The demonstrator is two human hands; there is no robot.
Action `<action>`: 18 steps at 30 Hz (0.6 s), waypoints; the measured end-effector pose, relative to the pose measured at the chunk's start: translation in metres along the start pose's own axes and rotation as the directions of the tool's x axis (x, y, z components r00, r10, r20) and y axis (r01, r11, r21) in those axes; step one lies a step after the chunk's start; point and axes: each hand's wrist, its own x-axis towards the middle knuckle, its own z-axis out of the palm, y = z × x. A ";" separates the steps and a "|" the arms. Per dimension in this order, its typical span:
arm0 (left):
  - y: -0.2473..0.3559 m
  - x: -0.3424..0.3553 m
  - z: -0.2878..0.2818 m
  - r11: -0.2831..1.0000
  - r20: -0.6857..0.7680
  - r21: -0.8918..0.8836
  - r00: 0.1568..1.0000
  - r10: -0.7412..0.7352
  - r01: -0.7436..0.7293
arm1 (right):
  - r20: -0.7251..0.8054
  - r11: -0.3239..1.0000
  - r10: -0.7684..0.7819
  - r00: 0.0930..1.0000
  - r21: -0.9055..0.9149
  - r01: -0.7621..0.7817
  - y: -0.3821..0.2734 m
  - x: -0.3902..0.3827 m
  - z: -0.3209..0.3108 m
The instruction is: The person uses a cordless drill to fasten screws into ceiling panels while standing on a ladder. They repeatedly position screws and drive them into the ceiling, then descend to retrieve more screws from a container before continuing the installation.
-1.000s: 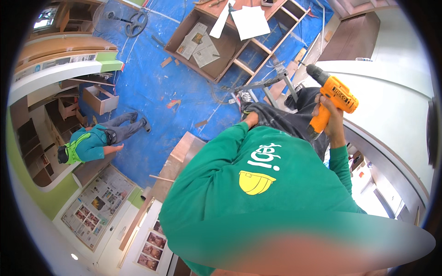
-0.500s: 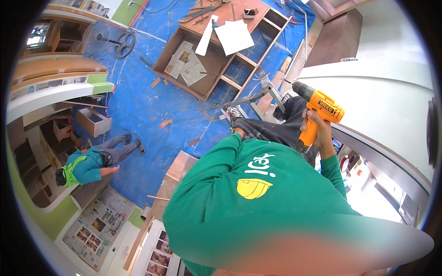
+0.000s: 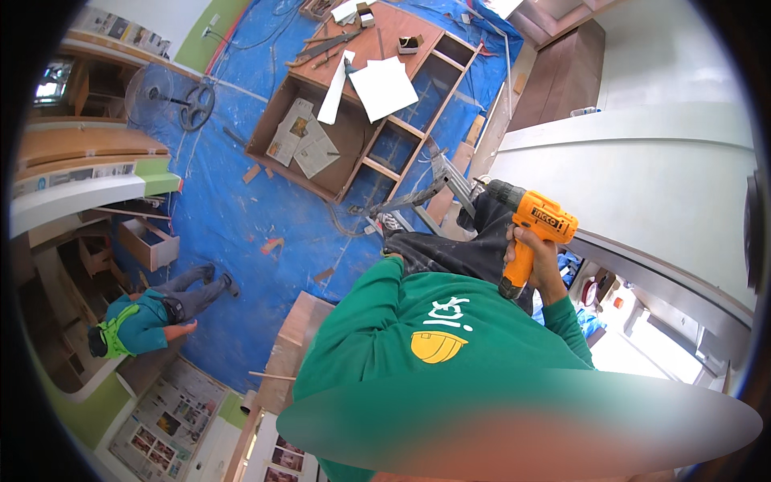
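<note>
Orange drill (image 3: 546, 218), gripped in the right hand (image 3: 536, 255), has white wall (image 3: 634, 193) edging its right, open blue sheeting (image 3: 277, 221) leftward. The left hand (image 3: 394, 258) is too hidden to tell. Both hands appear lower than before.

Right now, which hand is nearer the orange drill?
Right. The right hand grips the orange drill by its handle; the left hand is apart from it, farther left, by the dark trousers.
</note>
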 end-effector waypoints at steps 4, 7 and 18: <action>0.002 -0.003 -0.018 0.999 0.024 0.030 1.000 0.017 -0.018 | 0.001 0.998 -0.041 0.999 0.041 0.041 0.005 -0.001 -0.004; 0.006 -0.007 -0.028 0.999 0.034 0.044 0.999 0.024 -0.025 | -0.006 0.996 -0.066 0.998 0.059 0.066 0.005 -0.002 -0.012; 0.012 -0.040 -0.064 0.994 0.094 0.077 0.993 0.073 -0.080 | -0.062 0.978 -0.110 0.992 0.170 0.119 0.018 0.000 -0.022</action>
